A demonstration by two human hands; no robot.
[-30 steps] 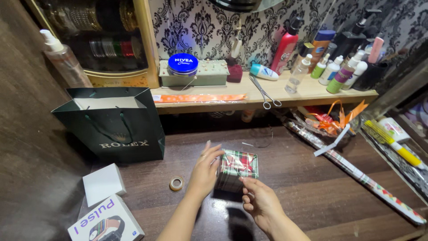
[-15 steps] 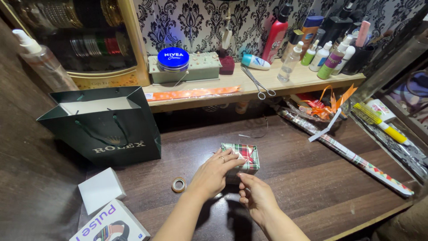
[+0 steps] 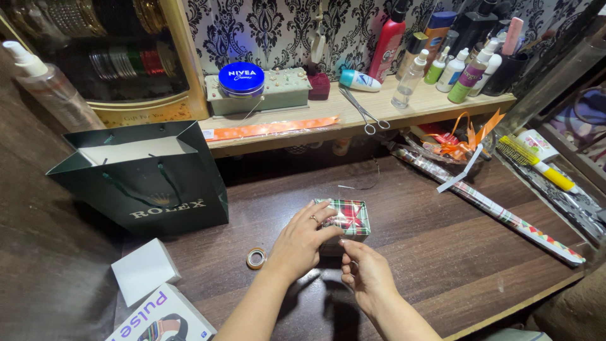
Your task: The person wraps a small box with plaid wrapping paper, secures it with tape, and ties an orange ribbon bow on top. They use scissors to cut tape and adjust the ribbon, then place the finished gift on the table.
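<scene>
A small box wrapped in red, green and white plaid paper (image 3: 351, 219) sits on the dark wooden table (image 3: 416, 252). My left hand (image 3: 302, 245) lies over its near left side, fingers spread on the top, a ring on one finger. My right hand (image 3: 366, 278) is just in front of the box, its fingertips pinched at the near edge of the wrapping. A small roll of clear tape (image 3: 255, 258) lies left of my left hand.
A dark green paper bag (image 3: 148, 180) stands at the left, with a white box (image 3: 144, 270) and a smartwatch box (image 3: 165, 321) near it. A roll of wrapping paper (image 3: 499, 215) lies at the right. The shelf holds scissors (image 3: 362, 112), a blue tin (image 3: 241, 78), bottles and orange ribbon (image 3: 464, 142).
The box was tilted up a second ago and now lies flat on the table. My left hand has slid from its side onto its top; my right hand stays at the near edge.
</scene>
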